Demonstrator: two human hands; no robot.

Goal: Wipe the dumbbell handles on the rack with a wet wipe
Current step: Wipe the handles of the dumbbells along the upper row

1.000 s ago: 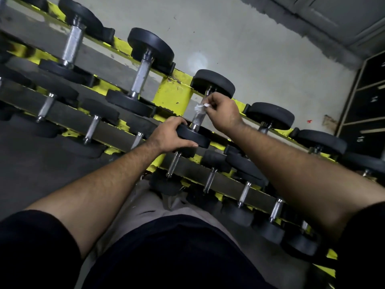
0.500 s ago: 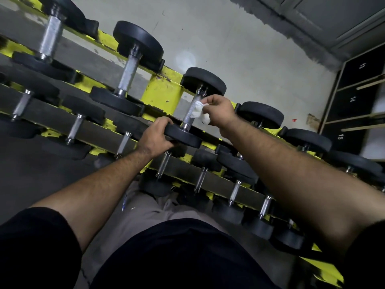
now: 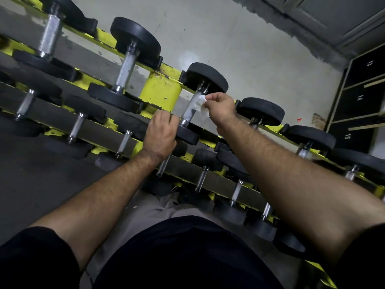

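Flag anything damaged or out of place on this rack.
The yellow post has chipped, rusty paint near its top. The dumbbells sit in their cradles, none askew. The right hand holds the wipe against a handle.

There is one camera, worn on the person's head. It looks forward and down, tilted to one side, so the rack (image 3: 160, 94) slants across the picture. It sits close: both arms reach out from the bottom edge, and the wall (image 3: 239, 38) fills the top.
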